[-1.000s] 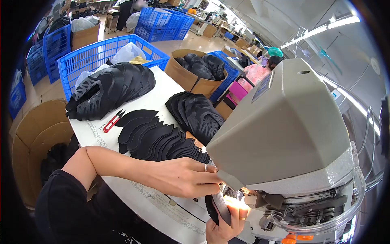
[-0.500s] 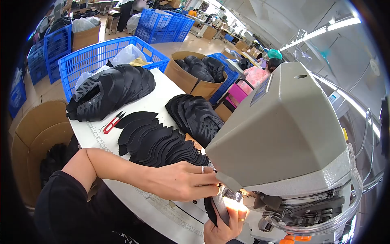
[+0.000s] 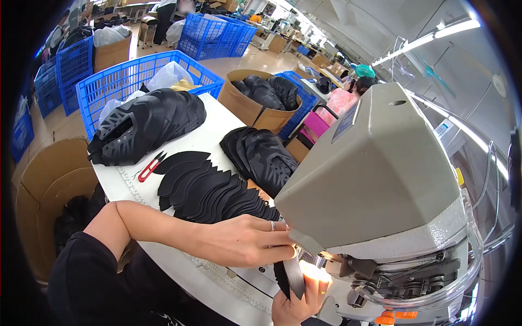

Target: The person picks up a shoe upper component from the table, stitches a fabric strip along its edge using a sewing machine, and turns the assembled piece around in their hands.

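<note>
A black shoe piece (image 3: 292,277) with a curved band is under the head of a sewing machine (image 3: 375,179). My left hand (image 3: 253,239), wearing a ring, reaches in from the left; its fingers press together on the upper end of the piece, and the fingertips are partly hidden by the machine head. Below it, my right hand (image 3: 302,299) pinches the lower part between thumb and fingers, lit brightly by the machine lamp. The needle area is mostly hidden. Beside my left hand lies a fanned row of curved black pieces (image 3: 212,187).
Stacked black shoe uppers (image 3: 261,155) lie behind the row, and more uppers (image 3: 152,125) at the table's far left. Red thread snips (image 3: 151,167) rest between them. A blue crate (image 3: 109,81) and cardboard boxes (image 3: 54,174) surround the table. A person in pink (image 3: 341,102) sits beyond.
The shoe piece has turned slightly in my hands, its band now showing darker. Both hands stay almost in place; the whole view has shifted a little.
</note>
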Action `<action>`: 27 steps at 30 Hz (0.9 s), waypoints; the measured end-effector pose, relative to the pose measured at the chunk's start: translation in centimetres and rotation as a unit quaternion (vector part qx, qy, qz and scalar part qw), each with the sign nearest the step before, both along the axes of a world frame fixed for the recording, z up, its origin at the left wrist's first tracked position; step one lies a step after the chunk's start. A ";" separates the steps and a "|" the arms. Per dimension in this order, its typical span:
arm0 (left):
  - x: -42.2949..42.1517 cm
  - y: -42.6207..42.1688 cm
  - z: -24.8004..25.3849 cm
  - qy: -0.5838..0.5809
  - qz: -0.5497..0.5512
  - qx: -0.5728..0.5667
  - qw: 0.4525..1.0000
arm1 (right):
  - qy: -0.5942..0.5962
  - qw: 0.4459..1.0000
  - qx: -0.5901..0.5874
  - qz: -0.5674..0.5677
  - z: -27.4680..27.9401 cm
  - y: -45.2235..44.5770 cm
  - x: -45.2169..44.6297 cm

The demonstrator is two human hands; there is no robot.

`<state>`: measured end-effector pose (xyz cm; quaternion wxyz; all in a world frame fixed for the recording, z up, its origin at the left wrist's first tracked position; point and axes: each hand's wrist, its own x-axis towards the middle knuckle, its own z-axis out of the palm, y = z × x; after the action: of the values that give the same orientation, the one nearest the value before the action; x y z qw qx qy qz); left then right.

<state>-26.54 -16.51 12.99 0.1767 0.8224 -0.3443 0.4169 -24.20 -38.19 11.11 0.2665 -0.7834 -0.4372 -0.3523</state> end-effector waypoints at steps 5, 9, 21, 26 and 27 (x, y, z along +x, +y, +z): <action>-0.6 -0.2 0.3 0.012 -0.004 0.004 1.000 | 0.021 1.000 -0.010 0.013 -0.5 -0.9 0.0; -0.4 -0.1 0.6 0.014 -0.010 0.003 1.000 | 0.068 0.998 -0.009 0.013 -0.8 -0.7 0.1; -0.2 -0.1 0.3 0.005 -0.021 0.001 1.000 | 0.097 0.995 0.009 0.030 -0.9 -0.5 0.1; 0.1 0.1 0.3 0.006 -0.026 -0.001 1.000 | 0.057 0.998 0.027 0.017 -0.9 0.0 0.1; 0.1 0.1 0.3 0.007 -0.024 -0.002 1.000 | 0.061 0.998 0.022 0.009 -1.1 -0.1 0.1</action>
<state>-26.46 -16.42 13.30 0.1907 0.8166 -0.3621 0.4071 -24.08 -38.32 9.98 0.3134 -0.7934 -0.4189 -0.3111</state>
